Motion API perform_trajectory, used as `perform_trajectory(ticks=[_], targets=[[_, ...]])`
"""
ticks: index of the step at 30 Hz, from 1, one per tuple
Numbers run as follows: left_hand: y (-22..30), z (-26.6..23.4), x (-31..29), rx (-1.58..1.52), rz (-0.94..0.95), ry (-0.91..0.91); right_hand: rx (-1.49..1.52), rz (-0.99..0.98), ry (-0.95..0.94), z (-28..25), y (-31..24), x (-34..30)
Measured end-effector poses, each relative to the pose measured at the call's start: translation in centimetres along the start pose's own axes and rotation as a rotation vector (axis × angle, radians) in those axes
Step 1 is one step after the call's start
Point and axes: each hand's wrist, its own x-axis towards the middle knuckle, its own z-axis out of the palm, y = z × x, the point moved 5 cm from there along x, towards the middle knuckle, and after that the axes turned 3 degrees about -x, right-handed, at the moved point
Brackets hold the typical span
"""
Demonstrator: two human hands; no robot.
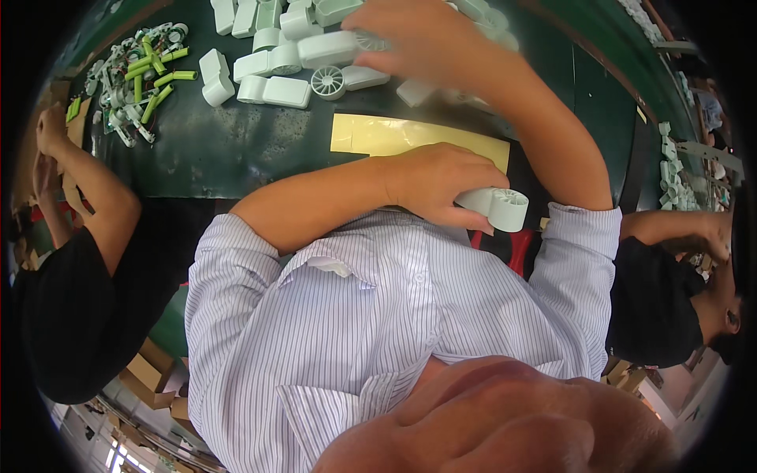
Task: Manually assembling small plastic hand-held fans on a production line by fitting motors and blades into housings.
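My left hand (445, 185) is closed around a pale green-white plastic fan housing (509, 210), whose round slotted end sticks out past my fingers, close to my chest. My right hand (426, 39) reaches across to the far side of the table, slightly blurred, with thumb and fingers apart. It hovers over a pile of similar housings (327, 49), and the round end of one shows between thumb and fingers. Whether it touches that housing is hard to see. A yellow strip (418, 135) lies flat on the dark green table (236, 162) beyond my left hand.
At the far left is a heap of small wired parts (126, 87) with bright green cylinders (162, 77). A red-handled object (519, 251) is partly hidden below the held housing. Co-workers sit close on both sides, one person's arm (102, 181) at left.
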Motion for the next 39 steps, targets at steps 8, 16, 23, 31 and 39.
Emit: perform_trajectory(ticks=[8,16,23,31,39], targets=[[-0.2,-0.3,-0.2,0.001,-0.008,0.037,-0.073,-0.042,0.071,3.4,0.2,1.3],[-0.4,-0.4,-0.2,0.036,-0.030,0.051,0.007,-0.057,0.110,-0.6,0.2,0.9],[-0.4,-0.3,-0.1,0.008,-0.028,0.065,-0.004,0.143,0.100,-2.6,4.4,-0.8],[-0.7,-0.4,-0.1,0.027,-0.057,0.061,0.027,0.162,-0.105,-0.7,3.6,-0.9],[-0.7,-0.3,-0.1,0.046,-0.072,0.061,0.043,0.219,-0.195,-1.4,4.5,-2.4]])
